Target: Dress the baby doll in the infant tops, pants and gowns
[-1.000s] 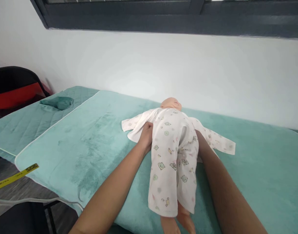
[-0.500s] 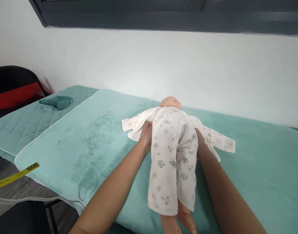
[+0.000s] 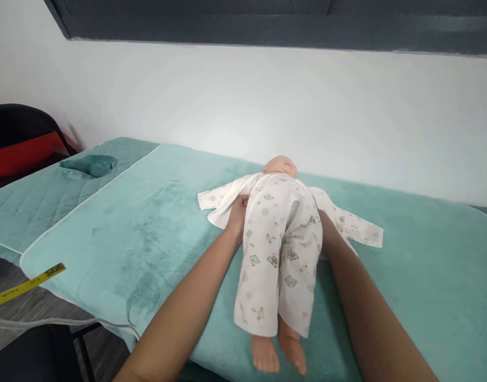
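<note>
A baby doll [image 3: 280,165] lies on a teal padded bed cover, its head toward the wall and its bare feet [image 3: 264,354] toward me. It wears white trousers [image 3: 263,249] with small green and pink prints. Its matching white top [image 3: 362,229] is spread out beneath, with the sleeves stretched to both sides. At the left of the trousers' waist, my left hand [image 3: 239,213] is closed, its fingers curled against the fabric. My right hand [image 3: 326,233] is at the opposite hip. Its fingers are hidden behind the trousers and the top.
The teal cover [image 3: 120,233] runs along a white wall. A face-hole cushion [image 3: 90,166] sits at the far left, near a black chair with a red panel [image 3: 26,154]. A yellow strap [image 3: 26,286] and a pale cable [image 3: 52,321] cross the lower left, above a dark seat [image 3: 34,353].
The doll's trouser legs and feet have swung a little to the left and up in the picture. Both my hands stay at the waist, with only slight movement.
</note>
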The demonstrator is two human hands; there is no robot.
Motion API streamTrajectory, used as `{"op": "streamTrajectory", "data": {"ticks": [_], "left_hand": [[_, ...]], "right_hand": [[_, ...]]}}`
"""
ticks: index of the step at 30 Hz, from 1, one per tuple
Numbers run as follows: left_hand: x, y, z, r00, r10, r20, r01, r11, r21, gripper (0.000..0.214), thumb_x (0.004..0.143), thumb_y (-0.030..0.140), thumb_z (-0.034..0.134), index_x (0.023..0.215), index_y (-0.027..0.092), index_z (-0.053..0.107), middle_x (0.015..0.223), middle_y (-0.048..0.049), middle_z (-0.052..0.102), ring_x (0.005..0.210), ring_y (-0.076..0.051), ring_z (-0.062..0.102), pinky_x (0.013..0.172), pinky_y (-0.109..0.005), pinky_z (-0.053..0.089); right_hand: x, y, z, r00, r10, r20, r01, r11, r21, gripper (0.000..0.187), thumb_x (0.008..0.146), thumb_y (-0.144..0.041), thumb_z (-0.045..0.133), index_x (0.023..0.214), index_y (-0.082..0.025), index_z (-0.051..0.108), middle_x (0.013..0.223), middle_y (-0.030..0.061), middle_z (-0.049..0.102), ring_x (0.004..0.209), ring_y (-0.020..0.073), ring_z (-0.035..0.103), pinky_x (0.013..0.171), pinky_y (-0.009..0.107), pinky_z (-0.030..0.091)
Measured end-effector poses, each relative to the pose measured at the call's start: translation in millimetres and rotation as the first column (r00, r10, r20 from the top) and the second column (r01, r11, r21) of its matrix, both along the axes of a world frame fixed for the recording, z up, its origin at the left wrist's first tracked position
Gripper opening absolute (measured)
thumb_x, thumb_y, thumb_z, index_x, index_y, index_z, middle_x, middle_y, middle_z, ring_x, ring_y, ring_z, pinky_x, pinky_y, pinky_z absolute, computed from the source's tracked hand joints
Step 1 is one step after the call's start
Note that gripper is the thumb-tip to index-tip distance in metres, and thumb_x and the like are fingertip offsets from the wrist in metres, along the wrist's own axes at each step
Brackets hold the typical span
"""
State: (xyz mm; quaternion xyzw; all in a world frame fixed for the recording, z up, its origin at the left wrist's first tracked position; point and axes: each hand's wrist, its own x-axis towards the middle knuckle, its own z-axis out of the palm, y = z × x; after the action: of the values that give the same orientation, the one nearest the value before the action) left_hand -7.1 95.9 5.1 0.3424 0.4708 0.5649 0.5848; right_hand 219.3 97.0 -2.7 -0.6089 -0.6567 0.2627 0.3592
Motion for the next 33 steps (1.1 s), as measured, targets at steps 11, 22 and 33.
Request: {"op": "streamTrajectory", "data": {"ticks": [11,22,33], "left_hand": [[-15.1,-20.9,-1.6,0.997,-0.053,0.064,0.046,0.994,0.101,0.024,0.076,0.027,0.066,0.097,0.017,0.072,0.097,-0.0067,0.073,0.097,-0.021,0.064,0.089,-0.032,0.049],[-64.2,-179.9,-30.1,0.958,-0.159,-0.24,0.217,0.947,0.238,0.046,0.075,0.012,0.059,0.121,0.02,0.06,0.125,-0.0094,0.063,0.118,-0.02,0.059,0.107,-0.039,0.042],[-47.7,-226.6,-34.2,0.538,0.115,-0.835,0.346,0.873,0.343,0.073,0.066,0.02,0.076,0.134,0.025,0.048,0.126,-0.0112,0.052,0.118,-0.029,0.053,0.099,-0.047,0.044]], "right_hand": [[-20.6,-54.7,6.7,0.939,-0.274,-0.206,0.298,0.949,0.098,0.04,0.08,-0.041,0.054,0.109,-0.017,0.069,0.11,0.0106,0.072,0.104,0.0273,0.063,0.093,0.043,0.048],[-82.0,-241.6,9.0,0.95,0.128,0.286,-0.216,0.928,0.302,0.027,0.09,-0.023,0.052,0.115,-0.029,0.058,0.12,0.0088,0.065,0.11,0.0274,0.059,0.091,0.046,0.047],[-113.9,-233.7,4.6,0.796,-0.002,0.605,-0.234,0.922,0.31,0.011,0.088,-0.014,0.055,0.085,-0.023,0.059,0.087,0.0042,0.07,0.095,0.0269,0.055,0.078,0.039,0.034]]}}
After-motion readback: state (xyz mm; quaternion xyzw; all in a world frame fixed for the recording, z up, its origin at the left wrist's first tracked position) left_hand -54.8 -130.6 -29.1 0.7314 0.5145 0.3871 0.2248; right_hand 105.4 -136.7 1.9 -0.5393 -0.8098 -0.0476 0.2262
